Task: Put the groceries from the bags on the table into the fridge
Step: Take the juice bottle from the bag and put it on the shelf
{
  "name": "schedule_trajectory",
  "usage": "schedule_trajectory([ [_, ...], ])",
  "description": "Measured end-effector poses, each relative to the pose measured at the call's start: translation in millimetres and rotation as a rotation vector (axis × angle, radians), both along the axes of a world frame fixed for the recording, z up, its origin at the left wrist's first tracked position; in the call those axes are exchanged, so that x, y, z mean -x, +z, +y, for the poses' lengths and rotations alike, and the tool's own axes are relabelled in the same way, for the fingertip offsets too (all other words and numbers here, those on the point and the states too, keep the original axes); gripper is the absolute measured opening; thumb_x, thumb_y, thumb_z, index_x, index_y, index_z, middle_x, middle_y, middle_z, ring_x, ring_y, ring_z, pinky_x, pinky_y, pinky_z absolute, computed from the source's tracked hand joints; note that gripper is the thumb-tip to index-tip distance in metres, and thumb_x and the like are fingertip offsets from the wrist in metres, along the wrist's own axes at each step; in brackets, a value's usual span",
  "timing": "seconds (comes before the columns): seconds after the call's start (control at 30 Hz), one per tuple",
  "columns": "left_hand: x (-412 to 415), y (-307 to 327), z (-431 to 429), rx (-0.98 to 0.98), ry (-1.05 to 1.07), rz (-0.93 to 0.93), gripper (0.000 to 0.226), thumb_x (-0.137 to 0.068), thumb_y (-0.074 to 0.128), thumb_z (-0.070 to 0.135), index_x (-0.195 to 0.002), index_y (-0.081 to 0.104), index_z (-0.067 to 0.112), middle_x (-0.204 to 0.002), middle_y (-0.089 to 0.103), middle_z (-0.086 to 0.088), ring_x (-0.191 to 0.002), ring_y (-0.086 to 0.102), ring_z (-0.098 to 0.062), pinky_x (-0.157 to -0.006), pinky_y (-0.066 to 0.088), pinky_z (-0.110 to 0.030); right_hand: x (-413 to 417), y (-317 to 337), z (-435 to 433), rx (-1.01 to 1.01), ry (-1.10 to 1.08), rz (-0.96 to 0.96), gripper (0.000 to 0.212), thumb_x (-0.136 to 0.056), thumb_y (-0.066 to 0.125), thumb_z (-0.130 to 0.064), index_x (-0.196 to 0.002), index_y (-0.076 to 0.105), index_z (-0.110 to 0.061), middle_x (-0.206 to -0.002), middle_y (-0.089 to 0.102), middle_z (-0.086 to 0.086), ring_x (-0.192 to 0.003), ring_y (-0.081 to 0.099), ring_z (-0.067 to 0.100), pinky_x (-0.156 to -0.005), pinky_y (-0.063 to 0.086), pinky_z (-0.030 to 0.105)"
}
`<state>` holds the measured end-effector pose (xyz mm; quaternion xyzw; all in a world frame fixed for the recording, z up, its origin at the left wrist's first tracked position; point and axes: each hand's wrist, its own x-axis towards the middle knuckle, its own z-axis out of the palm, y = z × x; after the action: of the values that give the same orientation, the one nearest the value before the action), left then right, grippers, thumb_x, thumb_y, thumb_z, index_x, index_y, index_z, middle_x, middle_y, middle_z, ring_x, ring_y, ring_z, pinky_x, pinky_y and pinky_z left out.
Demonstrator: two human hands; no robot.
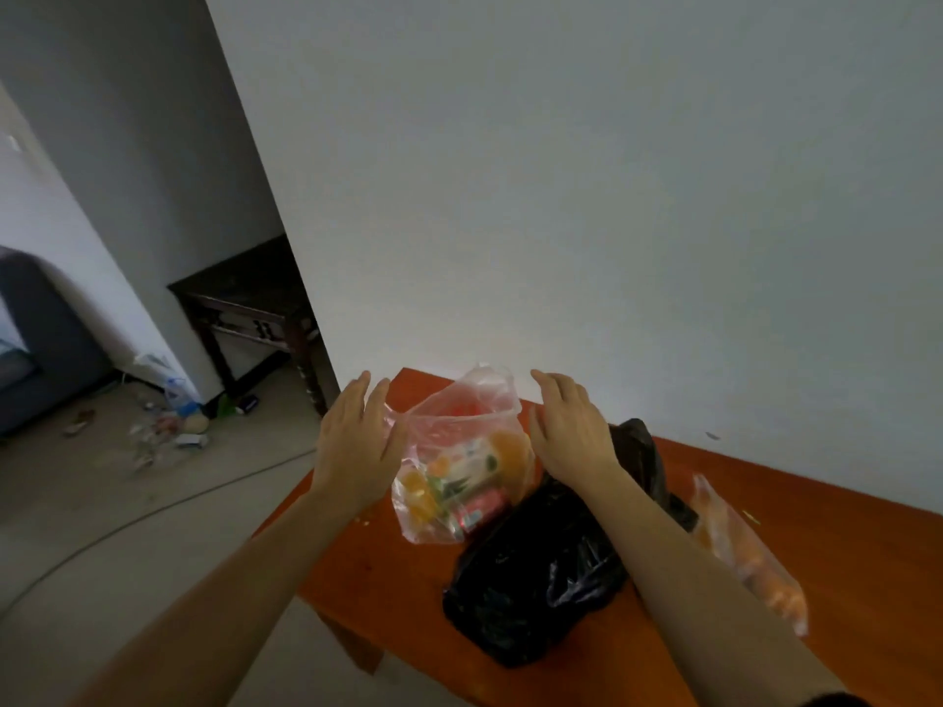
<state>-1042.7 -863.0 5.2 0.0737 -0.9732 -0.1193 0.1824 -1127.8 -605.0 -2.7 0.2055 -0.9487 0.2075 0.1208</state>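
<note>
Reaching in from the bottom of the frame, the left hand (357, 441) and the right hand (571, 431) stand either side of the clear pinkish bag (459, 415) at centre, both with fingers straight and spread, holding nothing. The left thumb lies right at the bag's rim; whether it touches the plastic I cannot tell. The right hand hovers just beside the bag's other edge.

Inside the bag a red can (482, 508), some orange items (510, 451) and other packets show through. Below and to the right of it slumps a black bag (541, 568), its contents hidden, and at the right edge lies a third, clear bag (750, 553) with something orange in it. All three rest on the orange-red table (388, 568) against the white wall.

Judging by this, the task is barely begun: the bags look full, nothing is in hand, and no fridge is in view.

At middle left stand a dark side table (245, 293) and scattered litter (168, 421) on the floor.
</note>
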Motion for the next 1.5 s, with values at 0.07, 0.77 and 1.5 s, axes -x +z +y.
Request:
schedule_trajectory([
  [0.07, 28, -11, -11, -0.031, -0.002, -0.027, 0.070, -0.097, 0.019, 0.055, -0.152, 0.032, 0.014, -0.162, 0.024, -0.011, -0.150, 0.021, -0.029, -0.119, 0.021, -0.051, 24, -11, -17, -0.022, 0.029, -0.038, 0.050, -0.100, 0.047, -0.018, -0.149, 0.040, -0.011, -0.142, 0.049, 0.013, -0.124, 0.051, 0.032, -0.091, 0.052, 0.044],
  [0.77, 236, -191, -81, -0.199, -0.591, -0.921, 0.098, -0.074, 0.059, 0.067, -0.150, 0.023, 0.019, -0.147, 0.043, -0.008, -0.124, 0.052, -0.027, -0.098, 0.050, -0.042, 160, -124, -149, -0.123, -0.178, -0.645, 0.036, -0.101, 0.045, -0.015, -0.134, 0.056, -0.027, -0.130, 0.063, 0.001, -0.100, 0.062, 0.011, -0.088, 0.056, 0.035],
  [1.5, 276, -226, 25, -0.244, -0.396, -0.904, 0.088, -0.071, 0.072, 0.068, -0.134, 0.049, 0.011, -0.119, 0.062, -0.003, -0.101, 0.062, -0.020, -0.078, 0.052, -0.031, 202, -189, -40, 0.761, -0.773, -0.763, 0.029, -0.106, 0.046, -0.026, -0.124, 0.066, -0.015, -0.114, 0.064, -0.002, -0.101, 0.059, 0.014, -0.085, 0.044, 0.028],
])
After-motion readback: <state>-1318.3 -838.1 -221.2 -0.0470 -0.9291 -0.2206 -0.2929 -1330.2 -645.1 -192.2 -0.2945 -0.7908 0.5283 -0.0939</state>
